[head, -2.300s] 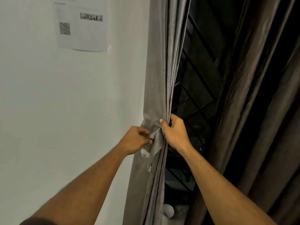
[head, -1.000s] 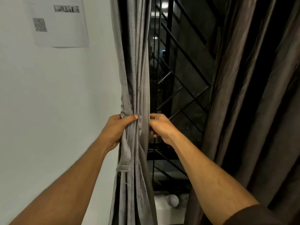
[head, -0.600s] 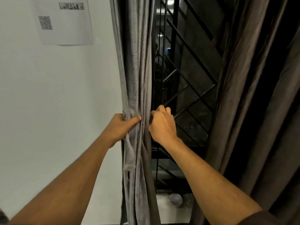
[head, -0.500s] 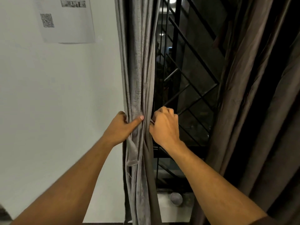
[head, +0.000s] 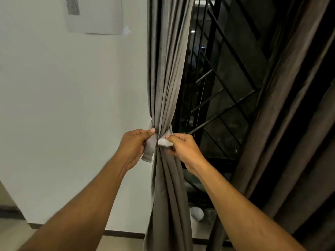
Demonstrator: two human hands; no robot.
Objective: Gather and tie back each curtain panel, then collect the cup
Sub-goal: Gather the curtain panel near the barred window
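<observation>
The tie's (head: pixel 149 149) two ends are pinched by the left hand (head: pixel 133 147) and right hand (head: pixel 183 149), meeting across the upright gathered curtain (head: pixel 166 87) between them.

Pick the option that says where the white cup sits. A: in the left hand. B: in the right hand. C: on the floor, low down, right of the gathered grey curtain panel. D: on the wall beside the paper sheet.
C: the cup stands low by the window base, just right of the grey curtain panel, while the left hand and right hand each pinch an end of the tie-back strap.
</observation>
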